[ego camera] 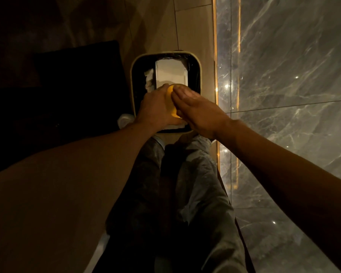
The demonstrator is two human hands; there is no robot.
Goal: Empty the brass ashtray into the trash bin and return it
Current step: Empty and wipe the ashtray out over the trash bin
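The brass ashtray [172, 103] shows as a yellow sliver between my two hands, held over the trash bin [133, 81]. My left hand [158, 108] grips it from the left, fingers wrapped around its edge. Flat against its right side lies my right hand [197, 109], fingers stretched out. Most of the ashtray is hidden by the hands, so its tilt is unclear. The bin is rectangular with a pale rim and a dark liner, and it holds a white box [171, 73] and crumpled tissue [149, 79].
A glossy grey marble wall [283, 75] with a lit gold strip [215, 56] runs along the right. A dark piece of furniture [77, 85] stands left of the bin. My legs in grey trousers [195, 184] are below, on a tan tiled floor [193, 26].
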